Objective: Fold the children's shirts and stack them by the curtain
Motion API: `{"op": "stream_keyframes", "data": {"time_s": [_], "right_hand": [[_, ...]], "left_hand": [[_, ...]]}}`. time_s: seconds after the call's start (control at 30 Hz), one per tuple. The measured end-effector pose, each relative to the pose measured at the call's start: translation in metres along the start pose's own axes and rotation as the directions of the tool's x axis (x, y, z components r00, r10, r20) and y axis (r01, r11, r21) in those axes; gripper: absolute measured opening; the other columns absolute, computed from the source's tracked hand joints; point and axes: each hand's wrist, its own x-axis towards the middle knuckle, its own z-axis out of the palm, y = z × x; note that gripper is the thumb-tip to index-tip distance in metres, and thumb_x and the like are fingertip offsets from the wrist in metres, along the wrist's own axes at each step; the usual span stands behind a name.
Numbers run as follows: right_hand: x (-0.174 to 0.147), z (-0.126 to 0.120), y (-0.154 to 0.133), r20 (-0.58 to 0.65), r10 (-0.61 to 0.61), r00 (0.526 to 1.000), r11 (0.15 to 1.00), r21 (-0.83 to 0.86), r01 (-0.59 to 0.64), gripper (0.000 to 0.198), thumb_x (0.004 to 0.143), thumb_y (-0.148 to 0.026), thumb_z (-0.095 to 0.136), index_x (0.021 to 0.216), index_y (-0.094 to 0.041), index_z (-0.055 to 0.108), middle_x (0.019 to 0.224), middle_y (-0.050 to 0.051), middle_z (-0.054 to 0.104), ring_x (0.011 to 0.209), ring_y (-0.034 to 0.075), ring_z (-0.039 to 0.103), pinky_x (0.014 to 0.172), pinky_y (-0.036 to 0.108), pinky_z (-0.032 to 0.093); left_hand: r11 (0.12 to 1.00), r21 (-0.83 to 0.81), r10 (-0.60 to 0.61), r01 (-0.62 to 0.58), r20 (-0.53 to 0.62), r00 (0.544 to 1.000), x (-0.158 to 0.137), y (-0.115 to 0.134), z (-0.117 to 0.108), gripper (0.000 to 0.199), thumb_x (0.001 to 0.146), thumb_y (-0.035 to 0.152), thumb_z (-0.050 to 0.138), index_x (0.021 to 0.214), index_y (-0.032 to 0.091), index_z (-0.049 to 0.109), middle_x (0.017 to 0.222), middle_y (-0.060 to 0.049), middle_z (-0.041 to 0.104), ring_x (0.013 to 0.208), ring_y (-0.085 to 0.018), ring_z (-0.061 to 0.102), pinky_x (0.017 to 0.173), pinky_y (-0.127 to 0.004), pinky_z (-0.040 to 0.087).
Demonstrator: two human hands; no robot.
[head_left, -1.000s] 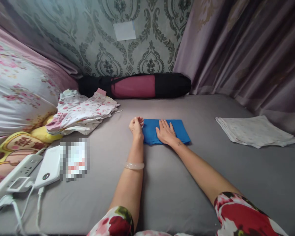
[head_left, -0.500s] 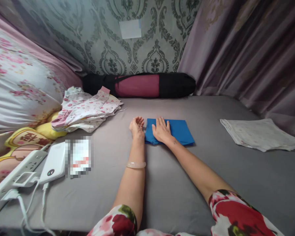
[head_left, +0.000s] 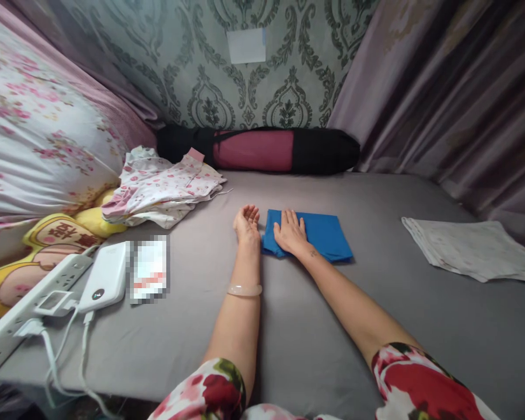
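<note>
Left hand: empty, palm turned up, fingers loosely curled, at 9 o'clock of the folded blue cloth. Right hand: flat, fingers extended, lying on the cloth's 9 o'clock half. The cloth rests on the grey sheet — probably light, soft and limp, best held at its 9 and 3 o'clock edges.

Over my remote link I see the right hand lying palm down on a folded blue cloth, on a grey sheet. The left hand is just beside the cloth's left edge, fingers loosely curled. Rightward lies a folded pale cloth; leftward, printed clothing and a white power bank; behind, a black-and-maroon bag.
</note>
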Motion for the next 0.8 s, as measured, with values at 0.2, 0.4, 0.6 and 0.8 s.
{"op": "stream_keyframes", "data": {"time_s": [0.2,0.4,0.6,0.8], "right_hand": [[0.001,-0.006,-0.022,-0.018,-0.087,0.996,0.996,-0.027,0.086,0.061,0.095,-0.030,0.028,0.149,-0.002,0.027,0.158,0.016,0.023,0.146,0.027,0.014,0.117,0.049,0.011],[0.001,0.003,-0.033,0.004,-0.149,0.989,0.989,-0.026,0.149,0.061,0.096,-0.031,0.026,0.148,-0.002,0.030,0.157,0.015,0.023,0.146,0.026,0.013,0.118,0.050,0.008],[0.001,0.006,-0.032,0.026,-0.142,0.990,0.989,-0.032,0.143,0.061,0.095,-0.032,0.027,0.148,-0.002,0.031,0.157,0.015,0.024,0.146,0.026,0.014,0.118,0.050,0.007],[0.002,0.003,-0.029,0.040,-0.148,0.988,0.989,0.034,0.147,0.060,0.097,-0.034,0.024,0.148,-0.004,0.031,0.158,0.014,0.023,0.146,0.025,0.014,0.118,0.049,0.008]], "left_hand": [[1.000,-0.010,0.009,-0.009,0.015,1.000,0.005,0.003,-0.002,0.016,0.086,0.019,0.046,0.076,0.016,0.059,0.078,-0.004,0.067,0.076,-0.012,0.067,0.078,-0.025,0.047],[1.000,-0.020,0.025,-0.025,0.019,1.000,0.008,0.006,-0.004,0.015,0.085,0.020,0.047,0.076,0.017,0.059,0.077,-0.003,0.066,0.068,-0.009,0.065,0.073,-0.022,0.046],[1.000,-0.004,0.028,-0.028,0.026,0.999,0.009,0.005,-0.005,0.015,0.085,0.021,0.047,0.078,0.017,0.059,0.081,-0.003,0.067,0.070,-0.010,0.066,0.076,-0.024,0.045],[0.998,0.047,0.041,-0.044,0.053,0.998,0.007,0.002,-0.003,0.015,0.085,0.022,0.047,0.078,0.017,0.059,0.082,-0.004,0.068,0.073,-0.011,0.067,0.078,-0.025,0.045]]}}
